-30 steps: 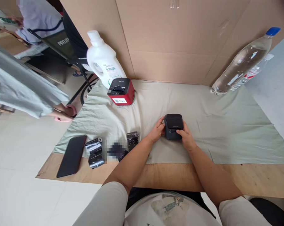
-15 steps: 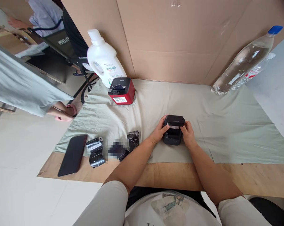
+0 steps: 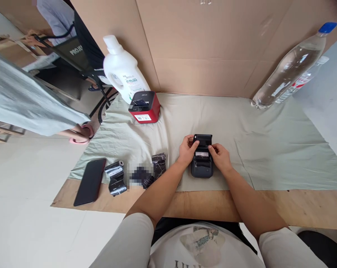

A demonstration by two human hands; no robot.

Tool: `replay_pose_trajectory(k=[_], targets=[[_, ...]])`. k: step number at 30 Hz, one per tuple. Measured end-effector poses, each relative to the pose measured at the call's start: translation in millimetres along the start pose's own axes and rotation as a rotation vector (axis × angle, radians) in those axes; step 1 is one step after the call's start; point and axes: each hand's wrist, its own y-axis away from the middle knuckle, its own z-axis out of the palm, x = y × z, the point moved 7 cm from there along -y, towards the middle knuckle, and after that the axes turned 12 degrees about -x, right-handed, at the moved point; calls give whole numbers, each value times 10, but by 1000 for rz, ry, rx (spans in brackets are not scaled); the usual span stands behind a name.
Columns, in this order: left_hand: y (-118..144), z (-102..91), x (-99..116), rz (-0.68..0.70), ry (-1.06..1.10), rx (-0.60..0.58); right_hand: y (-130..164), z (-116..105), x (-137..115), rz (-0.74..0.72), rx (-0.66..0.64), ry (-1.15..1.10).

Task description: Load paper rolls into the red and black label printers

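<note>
Two hands (image 3: 187,150) (image 3: 221,157), one probable printer (image 3: 202,171)

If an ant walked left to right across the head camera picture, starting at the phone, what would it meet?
Phone, shiny black roll, red box, left hand, black gadget, right hand, blue-capped bottle.

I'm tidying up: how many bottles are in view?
3: white bottle behind the red device; blue-capped bottle at far right; smaller bottle partly hidden beside it.
</note>
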Motion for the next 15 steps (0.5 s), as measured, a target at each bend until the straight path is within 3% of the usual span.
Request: replay_pose_trajectory(k=[4, 7, 11, 15], targets=[[182, -61, 381, 191, -477, 180, -11, 0, 12, 6, 4, 24], [267, 143, 587, 249, -797, 7, -20, 4, 5, -20, 9, 45], [305, 424, 591, 211, -1069, -281, -32, 10, 0, -67, 25, 80], [328, 541, 533, 208, -1264, -358, -43, 30, 13, -69, 6, 115]])
